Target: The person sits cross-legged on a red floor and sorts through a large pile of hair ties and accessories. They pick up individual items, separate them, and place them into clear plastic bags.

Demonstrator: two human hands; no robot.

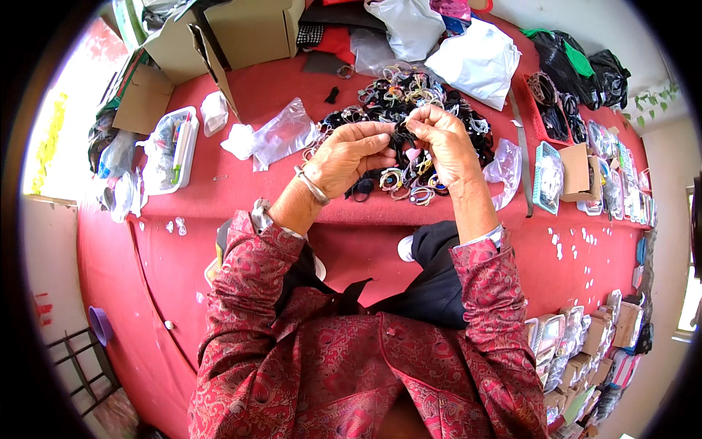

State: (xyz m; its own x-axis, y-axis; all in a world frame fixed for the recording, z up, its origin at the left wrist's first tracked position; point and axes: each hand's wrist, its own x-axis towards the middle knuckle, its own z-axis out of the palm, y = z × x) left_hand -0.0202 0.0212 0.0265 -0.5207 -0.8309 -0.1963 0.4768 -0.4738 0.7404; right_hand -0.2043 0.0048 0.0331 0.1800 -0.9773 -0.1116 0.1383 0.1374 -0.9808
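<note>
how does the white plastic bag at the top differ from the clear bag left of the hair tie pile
The white plastic bag is opaque and puffed up; the clear bag is see-through and lies flatter. The white one looks larger. Both are crumpled and rest on the red table.

A cardboard box point(241, 33) sits upper left, white plastic bags point(475, 62) at top centre, black bags point(578, 66) upper right, a clear tray point(172, 150) at left.

Red paisley sleeves point(482, 293), silver bangle point(311, 186)
</note>
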